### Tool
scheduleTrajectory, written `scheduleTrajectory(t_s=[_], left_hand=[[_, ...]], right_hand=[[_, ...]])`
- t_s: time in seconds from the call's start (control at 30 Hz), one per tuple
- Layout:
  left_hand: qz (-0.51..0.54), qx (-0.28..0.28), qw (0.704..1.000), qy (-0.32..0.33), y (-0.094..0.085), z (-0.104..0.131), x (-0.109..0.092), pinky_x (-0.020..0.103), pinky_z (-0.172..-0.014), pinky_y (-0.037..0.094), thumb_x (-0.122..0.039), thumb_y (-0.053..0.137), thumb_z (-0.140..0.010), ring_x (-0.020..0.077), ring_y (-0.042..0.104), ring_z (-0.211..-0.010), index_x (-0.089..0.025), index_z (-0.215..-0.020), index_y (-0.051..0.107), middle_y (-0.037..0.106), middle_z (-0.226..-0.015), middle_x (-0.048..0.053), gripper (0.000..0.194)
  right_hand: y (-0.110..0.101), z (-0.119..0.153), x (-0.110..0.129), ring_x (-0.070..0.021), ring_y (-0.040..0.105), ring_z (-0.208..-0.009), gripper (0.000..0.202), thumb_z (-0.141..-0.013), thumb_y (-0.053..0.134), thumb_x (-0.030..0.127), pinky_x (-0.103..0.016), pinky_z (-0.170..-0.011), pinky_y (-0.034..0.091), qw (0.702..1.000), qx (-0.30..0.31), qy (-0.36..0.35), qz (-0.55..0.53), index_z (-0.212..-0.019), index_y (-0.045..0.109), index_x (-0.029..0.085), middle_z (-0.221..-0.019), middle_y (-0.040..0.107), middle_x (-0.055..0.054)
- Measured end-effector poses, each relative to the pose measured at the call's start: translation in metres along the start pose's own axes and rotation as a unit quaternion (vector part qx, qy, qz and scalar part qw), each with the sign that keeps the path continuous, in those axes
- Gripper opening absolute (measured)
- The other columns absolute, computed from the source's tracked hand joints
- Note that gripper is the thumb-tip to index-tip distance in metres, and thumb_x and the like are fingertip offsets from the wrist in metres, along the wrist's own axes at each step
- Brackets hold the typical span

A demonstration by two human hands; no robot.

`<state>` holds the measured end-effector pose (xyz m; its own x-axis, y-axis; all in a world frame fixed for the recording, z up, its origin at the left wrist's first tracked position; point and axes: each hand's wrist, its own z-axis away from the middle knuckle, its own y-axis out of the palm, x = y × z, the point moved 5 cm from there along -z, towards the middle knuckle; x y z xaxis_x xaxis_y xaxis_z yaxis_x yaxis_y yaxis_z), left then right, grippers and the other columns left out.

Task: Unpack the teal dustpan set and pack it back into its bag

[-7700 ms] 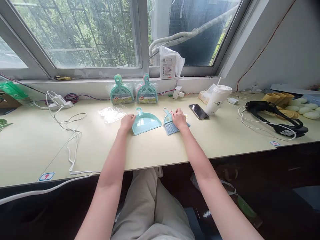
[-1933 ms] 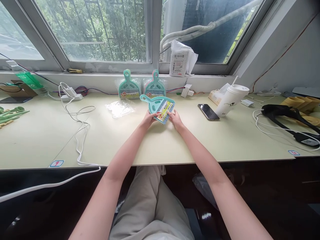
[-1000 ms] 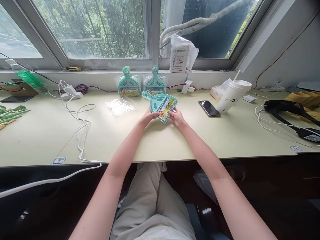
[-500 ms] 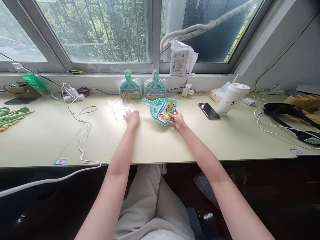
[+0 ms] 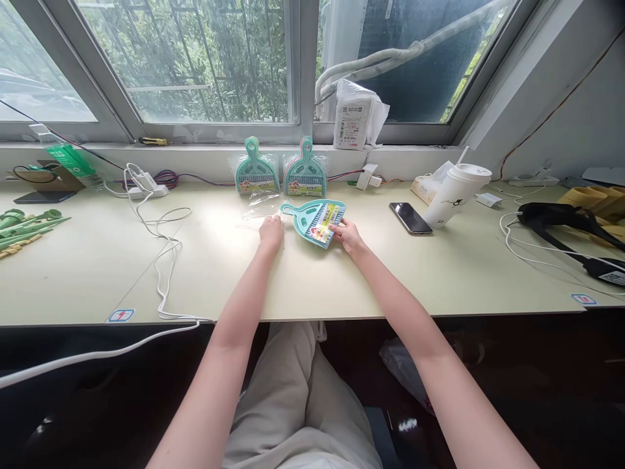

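My right hand (image 5: 348,236) is closed on the right edge of a mint-green dustpan with a brush and a yellow printed label (image 5: 317,221). The dustpan is tilted just over the tabletop, its handle pointing left. To its left, my left hand (image 5: 271,232) is closed, its fingers curled, on a crumpled clear plastic bag (image 5: 260,204) that spreads out beyond the knuckles. The fingertips of that hand are mostly hidden. Behind, two more dustpan sets in clear wrapping, a left one (image 5: 256,172) and a right one (image 5: 305,172), stand against the sill.
On the right lie a phone (image 5: 410,218), a white cup with a straw (image 5: 458,195), a tissue box (image 5: 424,188) and a black strap-like item (image 5: 561,228). White cables (image 5: 168,244) cross the table's left part, near green pieces (image 5: 29,228). A wrapped box (image 5: 354,120) sits on the sill.
My left hand has closed and moved right, and the plastic bag has shifted right with it. The dustpan in my right hand has tipped lower and flatter.
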<state>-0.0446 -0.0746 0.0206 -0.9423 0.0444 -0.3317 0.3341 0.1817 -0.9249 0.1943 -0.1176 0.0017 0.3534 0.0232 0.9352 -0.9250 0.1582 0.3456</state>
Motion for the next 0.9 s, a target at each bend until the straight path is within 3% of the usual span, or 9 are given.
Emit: scheduleTrajectory(t_s=[0.13, 0.23, 0.33, 0.47, 0.67, 0.9], left_hand=[[0.0, 0.005, 0.999, 0.034, 0.006, -0.002, -0.003, 0.046, -0.102, 0.043, -0.01, 0.036, -0.087, 0.0331, 0.052, -0.125, -0.011, -0.113, 0.065, 0.058, -0.126, 0.023, 0.038], [0.034, -0.006, 0.999, 0.039, 0.007, -0.001, -0.006, 0.047, -0.106, 0.041, -0.011, 0.039, -0.086, 0.0333, 0.05, -0.128, -0.01, -0.124, 0.06, 0.056, -0.132, 0.023, 0.043], [0.074, -0.035, 0.996, 0.039, 0.003, 0.0, -0.009, 0.044, -0.111, 0.037, -0.012, 0.041, -0.085, 0.0329, 0.041, -0.138, -0.006, -0.143, 0.042, 0.038, -0.151, 0.023, 0.058], [0.103, -0.056, 0.992, 0.051, -0.003, 0.003, -0.013, 0.044, -0.113, 0.035, -0.011, 0.04, -0.085, 0.0323, 0.032, -0.144, -0.007, -0.152, 0.026, 0.017, -0.161, 0.018, 0.069], [0.095, -0.086, 0.989, 0.074, -0.008, 0.004, -0.019, 0.045, -0.12, 0.023, -0.008, 0.041, -0.084, 0.0299, 0.023, -0.148, -0.004, -0.152, 0.027, 0.018, -0.161, 0.019, 0.069], [0.117, -0.104, 0.971, 0.178, -0.014, 0.013, -0.035, 0.053, -0.122, -0.003, -0.011, 0.04, -0.084, 0.027, 0.022, -0.149, -0.012, -0.149, 0.037, 0.03, -0.158, 0.014, 0.065]], right_hand=[[0.002, 0.0, -0.002, -0.0152, 0.073, -0.076, 0.024, -0.075, 0.066, 0.002, -0.031, -0.078, 0.064, 1.0, 0.007, 0.002, -0.004, -0.093, 0.063, 0.018, -0.09, 0.076, -0.003], [0.001, -0.001, -0.002, -0.0168, 0.074, -0.08, 0.026, -0.074, 0.068, 0.003, -0.034, -0.08, 0.064, 1.0, 0.005, 0.002, -0.002, -0.094, 0.063, 0.017, -0.09, 0.076, -0.004], [-0.002, -0.001, -0.002, -0.0178, 0.074, -0.083, 0.027, -0.072, 0.071, 0.003, -0.034, -0.081, 0.064, 1.0, -0.02, 0.003, -0.012, -0.093, 0.062, 0.017, -0.092, 0.076, -0.005], [-0.007, -0.001, 0.001, -0.017, 0.073, -0.086, 0.025, -0.073, 0.069, 0.004, -0.032, -0.082, 0.063, 0.998, -0.05, -0.012, -0.034, -0.091, 0.061, 0.018, -0.096, 0.075, -0.004], [-0.011, 0.0, 0.005, -0.016, 0.072, -0.085, 0.025, -0.076, 0.067, 0.006, -0.033, -0.085, 0.062, 0.995, -0.076, -0.051, -0.028, -0.096, 0.059, 0.019, -0.089, 0.074, -0.003], [0.003, 0.007, 0.011, -0.0161, 0.072, -0.081, 0.029, -0.073, 0.071, 0.01, -0.037, -0.084, 0.062, 0.998, -0.003, -0.064, 0.01, -0.098, 0.059, 0.021, -0.09, 0.074, -0.001]])
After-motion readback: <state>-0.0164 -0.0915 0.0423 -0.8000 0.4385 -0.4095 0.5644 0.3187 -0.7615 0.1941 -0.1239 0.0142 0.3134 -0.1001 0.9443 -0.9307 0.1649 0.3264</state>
